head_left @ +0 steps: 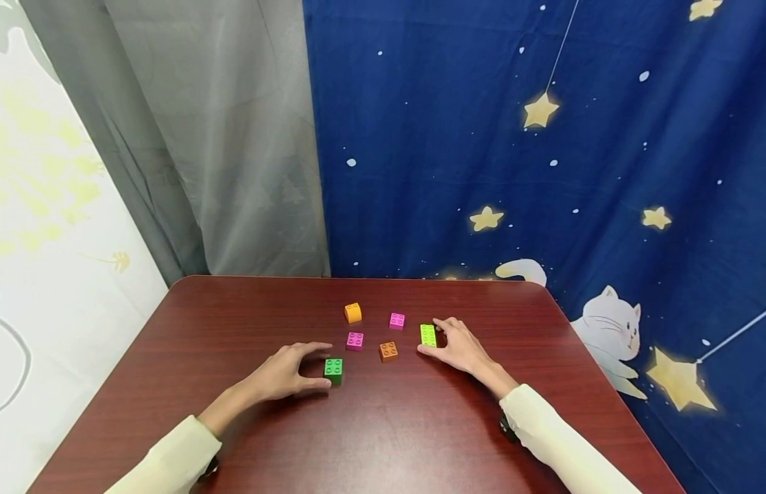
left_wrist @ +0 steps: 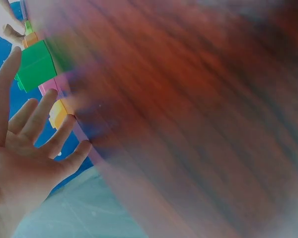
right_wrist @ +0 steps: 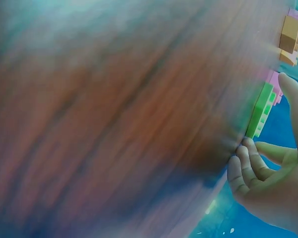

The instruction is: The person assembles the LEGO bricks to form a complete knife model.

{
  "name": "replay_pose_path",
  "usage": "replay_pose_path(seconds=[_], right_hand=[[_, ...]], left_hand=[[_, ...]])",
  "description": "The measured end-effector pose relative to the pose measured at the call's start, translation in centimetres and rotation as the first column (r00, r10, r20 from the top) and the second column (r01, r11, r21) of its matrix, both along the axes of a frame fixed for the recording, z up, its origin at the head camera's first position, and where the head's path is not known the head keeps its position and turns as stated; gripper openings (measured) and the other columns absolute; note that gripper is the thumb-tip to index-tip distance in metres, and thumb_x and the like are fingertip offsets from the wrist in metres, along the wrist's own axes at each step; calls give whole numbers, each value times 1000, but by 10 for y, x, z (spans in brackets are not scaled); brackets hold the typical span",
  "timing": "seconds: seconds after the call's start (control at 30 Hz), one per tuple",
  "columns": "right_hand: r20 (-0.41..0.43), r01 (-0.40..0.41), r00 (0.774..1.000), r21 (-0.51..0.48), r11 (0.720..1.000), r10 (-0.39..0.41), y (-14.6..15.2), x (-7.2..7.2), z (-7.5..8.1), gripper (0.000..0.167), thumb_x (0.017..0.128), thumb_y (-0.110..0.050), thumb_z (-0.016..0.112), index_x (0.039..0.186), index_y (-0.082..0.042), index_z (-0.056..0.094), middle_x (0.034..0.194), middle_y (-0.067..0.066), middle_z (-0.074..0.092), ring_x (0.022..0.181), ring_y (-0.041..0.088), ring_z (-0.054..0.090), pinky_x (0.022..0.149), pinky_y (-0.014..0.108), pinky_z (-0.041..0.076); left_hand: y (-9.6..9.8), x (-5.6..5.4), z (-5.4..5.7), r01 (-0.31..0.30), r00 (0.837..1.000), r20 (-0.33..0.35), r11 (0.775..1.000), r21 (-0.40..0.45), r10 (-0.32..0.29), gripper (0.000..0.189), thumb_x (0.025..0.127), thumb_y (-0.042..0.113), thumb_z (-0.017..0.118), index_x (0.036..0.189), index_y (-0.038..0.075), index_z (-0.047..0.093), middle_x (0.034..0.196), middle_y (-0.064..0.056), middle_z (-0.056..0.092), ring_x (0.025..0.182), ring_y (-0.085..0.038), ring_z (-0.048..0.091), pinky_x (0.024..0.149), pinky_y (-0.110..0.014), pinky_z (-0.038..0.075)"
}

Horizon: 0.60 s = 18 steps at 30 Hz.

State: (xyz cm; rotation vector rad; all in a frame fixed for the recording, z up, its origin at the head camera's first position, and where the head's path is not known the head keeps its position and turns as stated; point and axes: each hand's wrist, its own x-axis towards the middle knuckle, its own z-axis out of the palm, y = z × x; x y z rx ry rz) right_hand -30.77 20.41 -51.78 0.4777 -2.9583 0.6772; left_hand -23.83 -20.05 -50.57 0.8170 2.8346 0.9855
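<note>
On the table lies a green toy building brick with studs on top, between the spread thumb and fingers of my left hand. The left wrist view shows those fingers extended and parted, with the green brick beyond them. A longer lime-green brick lies by my right hand. My right thumb is near its close end and the fingers near its far end. In the right wrist view the fingertips are right at one end of the lime brick, the thumb at the other.
Between the hands sit an orange-brown brick, a magenta brick and a pink brick. Farther back is a yellow-orange brick with a curved side. The dark red table ends at grey and blue curtains.
</note>
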Motion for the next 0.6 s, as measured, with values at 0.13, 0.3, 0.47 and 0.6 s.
replay_pose_path(seconds=[0.13,0.3,0.47,0.6], right_hand=[[-1,-17,1000,-11,1000,17,-3,-2,-1,88,83,-56,82,146,-1,57,119,10,63,108,25,56,95,44,51],[-10,-44,999,-34,998,44,-4,-5,-1,79,85,-45,84,144,0,59,116,11,63,104,24,59,92,43,51],[-16,-80,997,-63,995,79,-1,-9,-2,66,85,-25,85,141,1,61,116,12,65,101,23,64,88,40,53],[-19,-102,995,-89,991,100,2,-11,-1,58,86,-16,82,138,-1,64,117,12,66,97,22,65,84,37,53]], left_hand=[[2,-1,-1,15,1000,-20,999,30,-14,66,83,42,88,138,14,65,129,1,71,120,-17,64,101,-48,50],[5,-2,-4,11,998,-58,999,45,-8,60,81,41,90,130,15,71,123,4,73,114,-18,65,97,-46,52],[8,-4,-7,6,999,-37,997,71,-3,52,80,39,91,124,17,75,114,7,75,106,-16,67,93,-41,54],[9,-5,-8,0,1000,-10,996,86,1,42,81,34,91,118,18,77,102,10,75,95,-16,65,83,-35,55]])
